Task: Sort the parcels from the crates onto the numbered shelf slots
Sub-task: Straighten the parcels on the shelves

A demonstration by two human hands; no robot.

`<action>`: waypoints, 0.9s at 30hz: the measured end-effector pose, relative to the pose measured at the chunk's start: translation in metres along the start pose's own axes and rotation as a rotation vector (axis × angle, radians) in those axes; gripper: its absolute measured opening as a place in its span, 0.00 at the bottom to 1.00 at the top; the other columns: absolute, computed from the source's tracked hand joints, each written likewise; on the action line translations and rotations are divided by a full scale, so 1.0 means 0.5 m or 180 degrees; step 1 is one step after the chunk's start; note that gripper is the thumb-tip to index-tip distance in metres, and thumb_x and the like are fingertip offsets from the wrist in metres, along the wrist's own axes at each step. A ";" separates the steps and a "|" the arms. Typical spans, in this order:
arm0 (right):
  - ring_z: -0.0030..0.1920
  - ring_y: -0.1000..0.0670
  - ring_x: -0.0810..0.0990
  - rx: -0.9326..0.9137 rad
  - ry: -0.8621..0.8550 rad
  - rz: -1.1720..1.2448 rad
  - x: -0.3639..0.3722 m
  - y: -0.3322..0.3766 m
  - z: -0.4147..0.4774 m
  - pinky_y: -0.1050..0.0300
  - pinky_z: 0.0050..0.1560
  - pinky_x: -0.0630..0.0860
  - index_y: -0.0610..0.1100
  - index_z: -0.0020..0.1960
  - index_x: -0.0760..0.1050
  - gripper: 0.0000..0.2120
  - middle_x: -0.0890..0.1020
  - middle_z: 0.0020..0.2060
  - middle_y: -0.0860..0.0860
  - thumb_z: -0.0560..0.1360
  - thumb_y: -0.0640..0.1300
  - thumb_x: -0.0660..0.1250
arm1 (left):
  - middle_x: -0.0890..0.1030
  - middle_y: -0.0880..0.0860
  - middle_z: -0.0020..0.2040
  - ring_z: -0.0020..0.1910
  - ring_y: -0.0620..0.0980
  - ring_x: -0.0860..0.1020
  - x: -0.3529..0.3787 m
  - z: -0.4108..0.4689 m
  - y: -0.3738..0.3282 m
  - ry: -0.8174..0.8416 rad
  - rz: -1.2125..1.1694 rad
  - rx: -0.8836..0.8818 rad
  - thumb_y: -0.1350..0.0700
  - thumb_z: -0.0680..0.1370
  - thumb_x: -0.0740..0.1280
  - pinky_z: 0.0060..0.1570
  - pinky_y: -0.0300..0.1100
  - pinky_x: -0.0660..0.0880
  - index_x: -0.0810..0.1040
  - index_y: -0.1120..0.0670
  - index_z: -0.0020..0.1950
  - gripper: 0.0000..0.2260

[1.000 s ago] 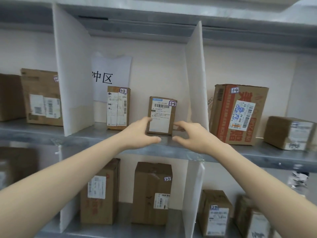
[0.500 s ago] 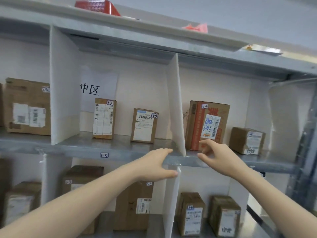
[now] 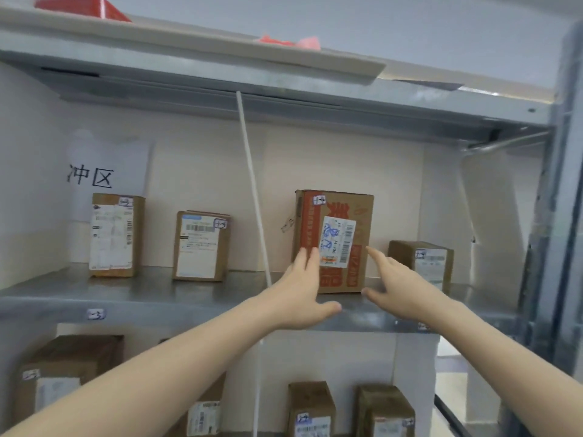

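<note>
A brown parcel with red print and a white label [image 3: 336,238] stands upright on the grey metal shelf [image 3: 151,298], right of a thin white divider [image 3: 254,190]. My left hand [image 3: 301,293] is open, its straight fingers against the parcel's lower left front. My right hand [image 3: 397,285] is open just right of the parcel's lower right corner, fingers spread; I cannot tell whether it touches. A small brown parcel [image 3: 200,246] and a taller labelled one [image 3: 113,236] stand in the slot to the left. Another small parcel [image 3: 424,263] sits to the right.
A paper sign with characters [image 3: 104,171] hangs on the back wall. Several more parcels [image 3: 310,408] stand on the lower shelf. A slot tag [image 3: 95,314] sticks to the shelf's front edge. A grey upright post [image 3: 564,216] bounds the right side. Red items [image 3: 82,6] lie on top.
Both hands left the small parcel in the left slot and moved right past the divider to the red-printed parcel. The view swung right and came closer.
</note>
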State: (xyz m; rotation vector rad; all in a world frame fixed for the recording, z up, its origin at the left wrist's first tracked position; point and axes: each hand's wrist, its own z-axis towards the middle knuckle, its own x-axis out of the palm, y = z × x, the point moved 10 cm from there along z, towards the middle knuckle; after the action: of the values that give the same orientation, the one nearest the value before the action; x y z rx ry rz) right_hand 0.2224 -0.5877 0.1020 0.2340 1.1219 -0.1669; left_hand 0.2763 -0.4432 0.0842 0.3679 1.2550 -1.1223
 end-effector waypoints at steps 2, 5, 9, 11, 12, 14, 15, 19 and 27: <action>0.71 0.44 0.68 -0.0115 0.0038 0.0156 0.009 -0.021 0.026 0.51 0.68 0.67 0.49 0.80 0.42 0.42 0.65 0.73 0.43 0.77 0.53 0.66 | 0.35 0.56 0.79 0.79 0.54 0.41 0.006 0.040 0.009 -0.0237 -0.0085 -0.0225 0.39 0.77 0.64 0.77 0.52 0.50 0.30 0.57 0.77 0.48; 0.72 0.44 0.66 -0.0350 0.0074 0.0302 0.025 -0.030 0.058 0.52 0.70 0.65 0.49 0.79 0.39 0.44 0.62 0.75 0.43 0.76 0.53 0.66 | 0.32 0.59 0.77 0.78 0.56 0.37 0.015 0.083 0.030 -0.0464 -0.0216 -0.0544 0.40 0.77 0.64 0.77 0.54 0.47 0.28 0.59 0.76 0.50; 0.71 0.42 0.69 -0.0520 0.0107 0.0404 0.056 -0.044 0.093 0.49 0.68 0.69 0.53 0.79 0.37 0.46 0.55 0.78 0.43 0.75 0.55 0.66 | 0.28 0.58 0.76 0.77 0.56 0.36 0.042 0.111 0.056 -0.0383 -0.0317 -0.0830 0.41 0.76 0.66 0.77 0.54 0.47 0.25 0.56 0.74 0.52; 0.71 0.42 0.69 -0.0570 0.0060 0.0501 0.063 -0.048 0.105 0.49 0.67 0.71 0.53 0.79 0.38 0.46 0.54 0.78 0.44 0.74 0.56 0.66 | 0.31 0.57 0.77 0.78 0.55 0.40 0.050 0.117 0.060 -0.0335 -0.0458 -0.0906 0.41 0.75 0.68 0.77 0.50 0.48 0.24 0.55 0.74 0.53; 0.71 0.43 0.68 -0.0589 0.0036 0.0549 0.065 -0.049 0.109 0.49 0.67 0.70 0.53 0.79 0.38 0.46 0.54 0.78 0.44 0.74 0.56 0.66 | 0.35 0.56 0.78 0.79 0.54 0.43 0.052 0.122 0.059 -0.0313 -0.0537 -0.0907 0.41 0.73 0.69 0.77 0.50 0.50 0.25 0.54 0.74 0.55; 0.73 0.43 0.66 -0.0612 0.0005 0.0608 0.067 -0.052 0.116 0.49 0.69 0.69 0.52 0.79 0.39 0.46 0.54 0.78 0.43 0.74 0.56 0.66 | 0.45 0.54 0.80 0.78 0.53 0.53 0.049 0.133 0.059 -0.0338 -0.0613 -0.0900 0.36 0.65 0.71 0.75 0.51 0.58 0.27 0.50 0.76 0.60; 0.73 0.43 0.66 -0.0625 -0.0003 0.0607 0.068 -0.053 0.117 0.49 0.69 0.69 0.51 0.79 0.40 0.45 0.54 0.78 0.43 0.74 0.56 0.66 | 0.51 0.54 0.79 0.77 0.52 0.58 0.045 0.138 0.066 -0.0398 -0.0629 -0.0937 0.33 0.60 0.71 0.74 0.51 0.62 0.28 0.47 0.76 0.62; 0.74 0.44 0.64 -0.0722 -0.0014 0.0664 0.071 -0.052 0.120 0.49 0.70 0.68 0.50 0.80 0.41 0.46 0.55 0.78 0.44 0.73 0.55 0.67 | 0.55 0.54 0.77 0.74 0.51 0.61 0.042 0.144 0.076 -0.0454 -0.0628 -0.1025 0.34 0.56 0.72 0.71 0.50 0.66 0.30 0.47 0.77 0.64; 0.68 0.44 0.71 -0.0795 -0.0375 0.0668 0.000 -0.091 0.095 0.50 0.67 0.69 0.49 0.79 0.48 0.38 0.68 0.72 0.43 0.77 0.52 0.66 | 0.50 0.58 0.77 0.77 0.57 0.48 0.007 0.130 0.042 -0.0729 -0.0352 -0.0964 0.44 0.72 0.72 0.75 0.54 0.51 0.34 0.47 0.78 0.51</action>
State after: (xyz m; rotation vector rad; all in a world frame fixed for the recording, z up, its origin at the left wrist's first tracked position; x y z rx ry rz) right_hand 0.2524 -0.6445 0.1170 0.1162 0.9830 0.1442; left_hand 0.3295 -0.4844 0.0958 -0.0573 1.2281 -1.0156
